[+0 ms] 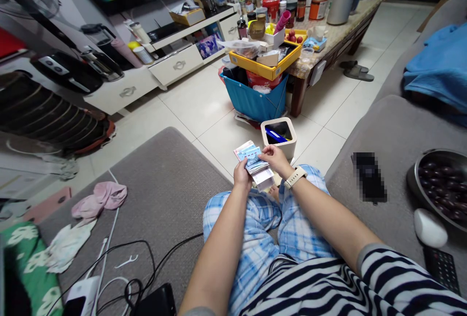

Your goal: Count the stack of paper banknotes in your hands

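Observation:
Both my hands meet over my knees, above blue plaid trousers. My left hand (242, 175) grips a stack of paper slips or cards (254, 162) from below, fingers closed round it. My right hand (276, 158), with a pale watch on the wrist, pinches the top of the same stack. The slips are blue, white and pink and fan out slightly. A small white bin (280, 135) with a dark liner stands on the floor just beyond my hands.
I sit on a grey sofa (160, 194) with cables, a charger and cloths at the left. At the right lie a dark phone (369, 177), a metal bowl of dark fruit (441, 185) and a remote. A blue basket (255, 98) and a cluttered table (328, 38) stand ahead.

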`<state>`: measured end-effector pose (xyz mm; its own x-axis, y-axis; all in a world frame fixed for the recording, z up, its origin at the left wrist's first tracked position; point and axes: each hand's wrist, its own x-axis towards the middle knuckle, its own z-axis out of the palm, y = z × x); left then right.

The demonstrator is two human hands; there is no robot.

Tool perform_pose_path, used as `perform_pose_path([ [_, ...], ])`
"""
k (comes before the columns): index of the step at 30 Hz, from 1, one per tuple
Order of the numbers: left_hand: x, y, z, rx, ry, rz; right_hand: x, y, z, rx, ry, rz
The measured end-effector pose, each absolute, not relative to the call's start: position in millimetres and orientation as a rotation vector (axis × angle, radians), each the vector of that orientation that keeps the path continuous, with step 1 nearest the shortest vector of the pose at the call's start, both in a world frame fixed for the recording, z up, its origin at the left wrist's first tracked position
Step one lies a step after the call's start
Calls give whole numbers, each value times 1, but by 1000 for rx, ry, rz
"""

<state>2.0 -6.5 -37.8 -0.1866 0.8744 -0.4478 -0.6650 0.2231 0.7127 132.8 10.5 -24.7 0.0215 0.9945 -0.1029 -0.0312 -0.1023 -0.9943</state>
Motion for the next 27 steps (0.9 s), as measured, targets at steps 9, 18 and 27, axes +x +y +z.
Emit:
perform_pose_path([
  [9, 3, -9, -33, 237, 1067, 1397, 133, 10, -26, -1276, -1220, 1297],
  [18, 6, -6, -28, 109, 1060, 1431, 132, 11, -27, -1235, -1206, 1309],
  [27, 5, -5, -34, 155, 1083, 1437, 131, 13, -33, -1209, -1183, 1342],
])
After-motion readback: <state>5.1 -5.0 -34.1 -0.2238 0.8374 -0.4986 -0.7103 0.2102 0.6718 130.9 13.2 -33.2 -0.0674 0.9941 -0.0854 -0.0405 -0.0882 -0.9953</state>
